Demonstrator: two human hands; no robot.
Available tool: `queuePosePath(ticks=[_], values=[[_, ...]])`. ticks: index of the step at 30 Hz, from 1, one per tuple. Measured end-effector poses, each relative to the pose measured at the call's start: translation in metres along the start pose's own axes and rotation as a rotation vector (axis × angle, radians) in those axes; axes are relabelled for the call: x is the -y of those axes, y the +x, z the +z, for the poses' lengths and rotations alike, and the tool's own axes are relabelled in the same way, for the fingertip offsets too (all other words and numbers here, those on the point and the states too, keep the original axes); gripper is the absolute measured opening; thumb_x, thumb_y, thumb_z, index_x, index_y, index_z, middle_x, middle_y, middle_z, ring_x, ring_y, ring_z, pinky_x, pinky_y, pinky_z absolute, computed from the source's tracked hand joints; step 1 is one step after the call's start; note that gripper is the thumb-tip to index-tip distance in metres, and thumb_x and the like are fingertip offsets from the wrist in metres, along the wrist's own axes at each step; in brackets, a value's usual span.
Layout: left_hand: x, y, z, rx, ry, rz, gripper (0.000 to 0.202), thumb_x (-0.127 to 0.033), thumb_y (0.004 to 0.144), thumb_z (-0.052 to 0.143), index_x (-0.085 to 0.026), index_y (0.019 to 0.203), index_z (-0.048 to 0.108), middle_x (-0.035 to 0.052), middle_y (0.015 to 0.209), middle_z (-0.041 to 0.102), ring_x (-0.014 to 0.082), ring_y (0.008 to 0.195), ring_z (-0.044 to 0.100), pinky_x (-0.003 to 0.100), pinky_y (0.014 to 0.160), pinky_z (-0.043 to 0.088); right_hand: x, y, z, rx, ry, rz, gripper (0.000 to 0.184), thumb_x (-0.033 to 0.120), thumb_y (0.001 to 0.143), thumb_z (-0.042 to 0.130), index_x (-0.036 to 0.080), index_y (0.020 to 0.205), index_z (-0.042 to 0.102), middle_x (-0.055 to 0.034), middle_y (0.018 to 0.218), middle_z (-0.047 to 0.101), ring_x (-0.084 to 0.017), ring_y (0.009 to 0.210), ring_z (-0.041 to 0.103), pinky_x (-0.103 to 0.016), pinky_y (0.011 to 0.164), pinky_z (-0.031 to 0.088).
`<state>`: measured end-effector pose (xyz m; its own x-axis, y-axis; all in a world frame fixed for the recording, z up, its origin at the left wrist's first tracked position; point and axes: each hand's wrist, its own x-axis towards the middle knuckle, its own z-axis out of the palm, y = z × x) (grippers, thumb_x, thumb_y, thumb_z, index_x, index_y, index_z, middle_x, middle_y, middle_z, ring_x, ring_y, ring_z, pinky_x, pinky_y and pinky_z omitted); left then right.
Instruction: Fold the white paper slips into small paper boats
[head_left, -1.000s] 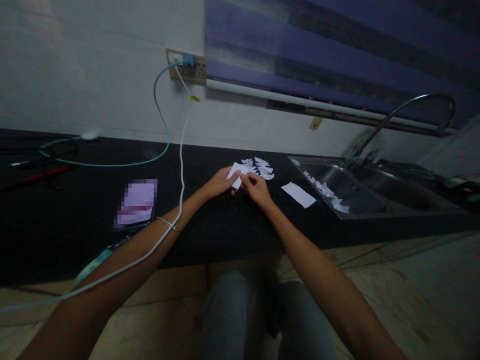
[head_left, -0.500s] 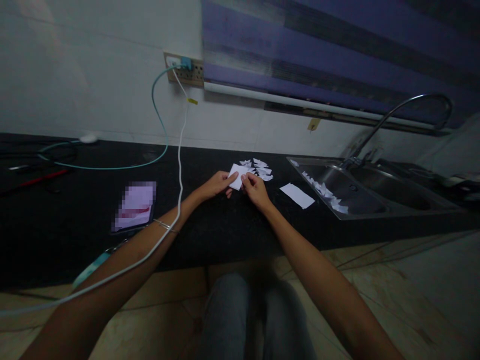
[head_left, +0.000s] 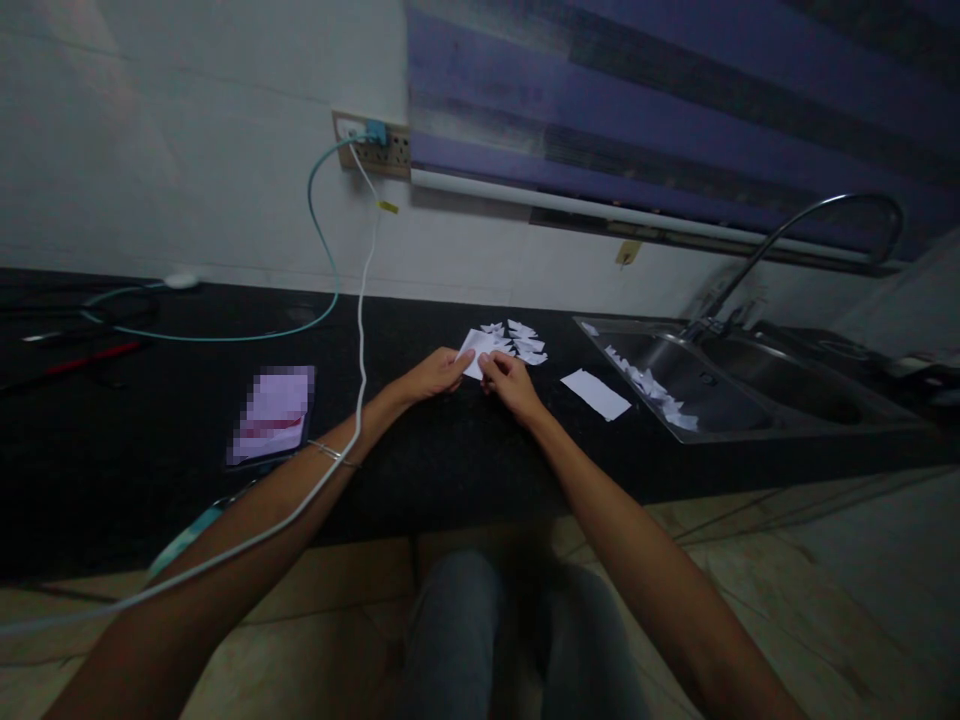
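Note:
Both hands meet over the black countertop [head_left: 112, 450] and pinch one small white piece of paper [head_left: 477, 349] between them. My left hand [head_left: 436, 373] grips its left edge with closed fingers. My right hand [head_left: 509, 379] holds its right side, fingers curled. Just behind the paper lies a small heap of folded white paper pieces [head_left: 521, 340]. A flat white sheet [head_left: 596, 393] lies to the right of my right hand.
A steel sink [head_left: 720, 385] with a curved tap [head_left: 810, 225] holds more white paper scraps [head_left: 652, 388]. A phone [head_left: 271, 413] lies at left. A white cable [head_left: 360, 330] and a teal cable [head_left: 315, 225] run from the wall socket [head_left: 373, 141].
The hands stay together on the paper and have barely shifted; the paper now looks a little smaller between the fingers.

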<state>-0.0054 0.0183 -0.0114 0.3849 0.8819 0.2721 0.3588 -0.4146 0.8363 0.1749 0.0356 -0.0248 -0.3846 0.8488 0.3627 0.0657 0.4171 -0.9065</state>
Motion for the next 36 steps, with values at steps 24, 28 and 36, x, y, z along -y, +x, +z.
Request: queuePosePath(ticks=[24,28,36], values=[[-0.009,0.0,-0.005,-0.159,-0.169,-0.007,0.051,-0.054,0.099,0.04,-0.017,0.065,0.05,-0.0029,0.045,0.044,0.0073,0.036,0.041,0.019,0.036,0.03,-0.001,-0.001,-0.006,0.16,-0.087,0.064,0.042,0.052,0.084,0.061,0.017,0.061,0.06,0.0007,0.055,0.056,-0.011,0.053,0.047,-0.024,0.054,0.035],[-0.01,-0.001,-0.006,-0.163,-0.289,-0.048,0.04,-0.047,0.099,0.044,-0.017,0.074,0.053,-0.0036,0.046,0.047,0.0071,0.035,0.045,0.018,0.036,0.028,-0.005,0.001,-0.006,0.067,-0.024,0.079,0.04,0.054,0.084,0.062,0.018,0.066,0.061,0.0,0.059,0.058,-0.012,0.055,0.051,-0.024,0.054,0.039],[-0.004,0.0,-0.014,-0.186,-0.392,-0.064,0.035,-0.023,0.078,0.066,-0.015,0.112,0.06,-0.0016,0.061,0.063,0.0105,0.045,0.059,0.019,0.041,0.033,-0.01,0.003,-0.005,-0.006,0.092,0.111,0.036,0.05,0.081,0.066,0.017,0.069,0.063,-0.0005,0.06,0.059,-0.012,0.052,0.053,-0.024,0.052,0.042]])
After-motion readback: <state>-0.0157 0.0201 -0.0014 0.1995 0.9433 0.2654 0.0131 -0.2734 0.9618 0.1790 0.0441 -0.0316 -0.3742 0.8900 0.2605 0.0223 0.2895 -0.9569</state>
